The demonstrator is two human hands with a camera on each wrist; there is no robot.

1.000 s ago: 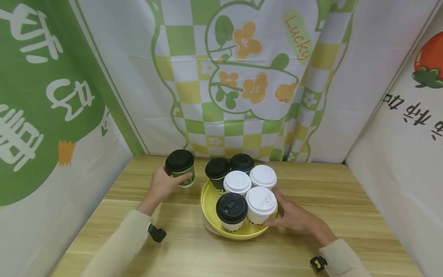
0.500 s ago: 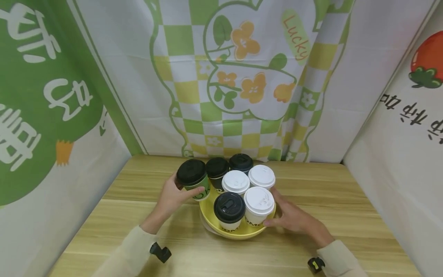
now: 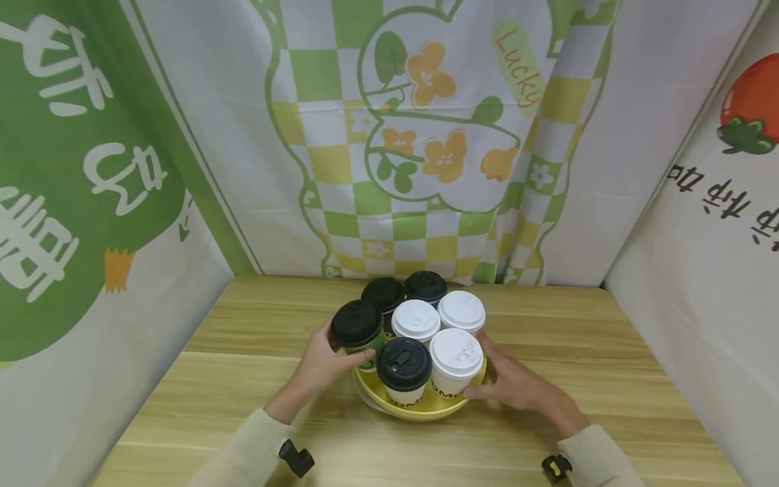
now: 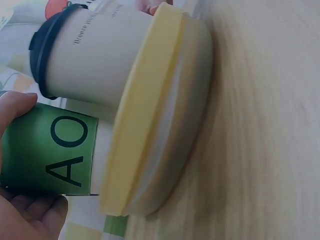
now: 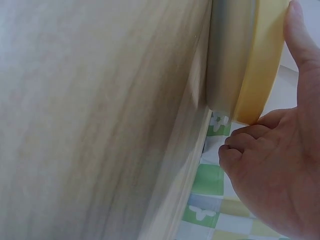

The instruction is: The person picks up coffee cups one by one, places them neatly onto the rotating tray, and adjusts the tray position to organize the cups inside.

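My left hand (image 3: 324, 362) grips a green paper cup (image 4: 60, 150) with a black lid (image 3: 357, 322), at the left side of a round yellow tray (image 3: 435, 410). In the left wrist view the cup's bottom end is at the tray rim; whether it touches the tray floor is hidden. On the tray stand a cream cup with a black lid (image 3: 404, 364), a white-lidded cup (image 3: 456, 353) and several other lidded cups. My right hand (image 3: 517, 379) holds the tray's right rim (image 5: 260, 65), thumb and curled fingers against it, beside the white-lidded cups.
The tray is on a wooden table (image 3: 578, 352). A patterned curtain (image 3: 420, 169) hangs behind the table, and printed cloth walls (image 3: 700, 257) stand to the left and right. Black cameras (image 3: 296, 458) are worn on both wrists.
My left hand has carried the green cup rightward and toward me, from beside the tray to over its left side among the other cups. The right hand has stayed at the tray.
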